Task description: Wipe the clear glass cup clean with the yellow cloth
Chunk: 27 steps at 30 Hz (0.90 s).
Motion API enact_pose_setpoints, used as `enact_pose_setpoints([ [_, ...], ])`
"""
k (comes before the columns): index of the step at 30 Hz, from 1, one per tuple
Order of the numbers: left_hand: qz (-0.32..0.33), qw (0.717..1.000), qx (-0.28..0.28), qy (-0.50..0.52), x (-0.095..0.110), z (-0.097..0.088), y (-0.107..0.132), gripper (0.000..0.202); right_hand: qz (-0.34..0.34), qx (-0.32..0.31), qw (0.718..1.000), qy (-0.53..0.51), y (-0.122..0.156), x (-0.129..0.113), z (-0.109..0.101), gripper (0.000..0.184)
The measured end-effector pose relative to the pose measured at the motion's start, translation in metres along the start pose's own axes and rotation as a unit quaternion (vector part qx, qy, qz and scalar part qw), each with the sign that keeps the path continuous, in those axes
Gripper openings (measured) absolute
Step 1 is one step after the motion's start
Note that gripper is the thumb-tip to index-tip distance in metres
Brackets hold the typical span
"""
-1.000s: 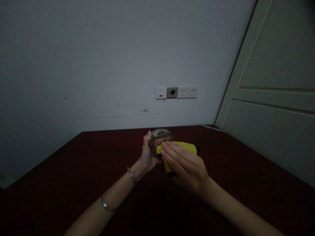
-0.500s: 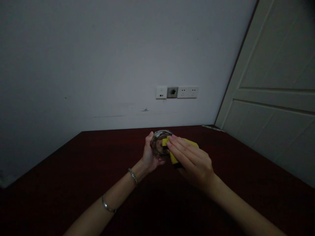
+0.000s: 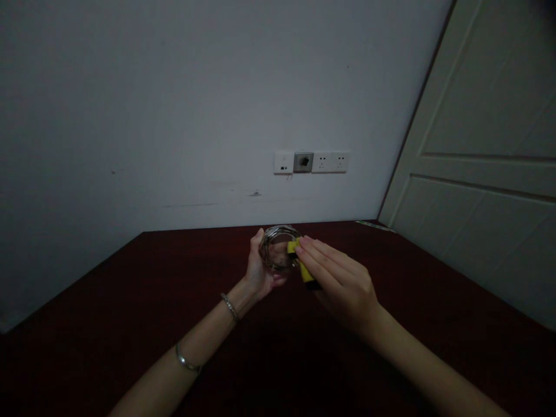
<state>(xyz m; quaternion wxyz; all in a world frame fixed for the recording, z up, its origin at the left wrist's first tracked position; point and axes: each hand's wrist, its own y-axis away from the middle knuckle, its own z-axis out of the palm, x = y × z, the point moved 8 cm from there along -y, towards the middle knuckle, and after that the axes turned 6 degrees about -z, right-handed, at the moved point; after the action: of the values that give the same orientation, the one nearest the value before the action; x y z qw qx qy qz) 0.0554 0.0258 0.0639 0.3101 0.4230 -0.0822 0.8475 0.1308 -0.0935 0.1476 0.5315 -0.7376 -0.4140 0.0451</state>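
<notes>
Above the table, my left hand (image 3: 259,275) grips a round clear glass dish (image 3: 277,250) by its left side and underside. The dish is tilted toward me, and some of my fingers show through the glass. My right hand (image 3: 341,278) is closed on a yellow cloth (image 3: 308,275) with a dark edge. Part of the cloth touches the right part of the dish by the rim. Folds of the cloth and my right thumb are hidden behind the right fingers.
A dark red table (image 3: 174,289) reaches back to a grey-white wall (image 3: 195,104). Wall sockets (image 3: 329,163) and switch plates sit low on that wall. At the right stands a pale panelled door (image 3: 482,191). A thin strip (image 3: 376,226) lies at the table's far right corner.
Both hands have shifted slightly left with the dish. The cloth has drawn toward the dish's right edge, so more of the inside shows, and less of the cloth is visible.
</notes>
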Motion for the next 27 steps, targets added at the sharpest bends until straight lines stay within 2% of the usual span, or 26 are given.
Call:
enact_pose_setpoints([
  [2,-0.002,1.000,0.014,0.001,-0.001,-0.003,-0.001,0.071,0.000,-0.005,1.000,0.001,0.000,-0.004,0.001,0.035],
  [5,0.016,0.999,0.043,-0.003,0.002,-0.008,-0.003,0.073,-0.015,-0.012,1.000,-0.013,0.001,-0.023,0.002,0.033],
  [7,0.027,0.999,0.024,-0.020,0.008,-0.005,-0.002,0.076,-0.035,-0.031,0.999,-0.023,0.003,-0.039,0.004,0.032],
  [9,0.021,0.998,-0.019,-0.048,0.013,0.001,-0.001,0.081,-0.044,-0.066,0.996,-0.035,0.008,-0.049,0.010,0.031],
  [11,0.014,0.996,-0.046,-0.076,0.020,0.004,0.000,0.084,-0.042,-0.094,0.994,-0.046,0.015,-0.051,0.017,0.031],
  [13,0.025,0.994,-0.038,-0.095,0.030,0.001,0.002,0.083,-0.037,-0.107,0.992,-0.049,0.025,-0.046,0.025,0.032],
  [15,0.036,0.993,-0.018,-0.111,0.039,-0.003,0.004,0.080,-0.030,-0.131,0.990,-0.051,0.038,-0.039,0.039,0.033],
  [19,0.049,0.990,0.003,-0.131,0.049,-0.005,0.005,0.074,0.014,-0.233,0.969,-0.083,0.065,-0.030,0.082,0.033],
  [23,0.067,0.989,0.023,-0.131,0.054,-0.008,0.002,0.067,0.013,-0.282,0.952,-0.117,0.075,-0.046,0.115,0.028],
  [27,0.069,0.986,0.038,-0.144,0.056,-0.019,-0.004,0.066,0.029,-0.328,0.930,-0.164,0.076,-0.064,0.136,0.027],
])
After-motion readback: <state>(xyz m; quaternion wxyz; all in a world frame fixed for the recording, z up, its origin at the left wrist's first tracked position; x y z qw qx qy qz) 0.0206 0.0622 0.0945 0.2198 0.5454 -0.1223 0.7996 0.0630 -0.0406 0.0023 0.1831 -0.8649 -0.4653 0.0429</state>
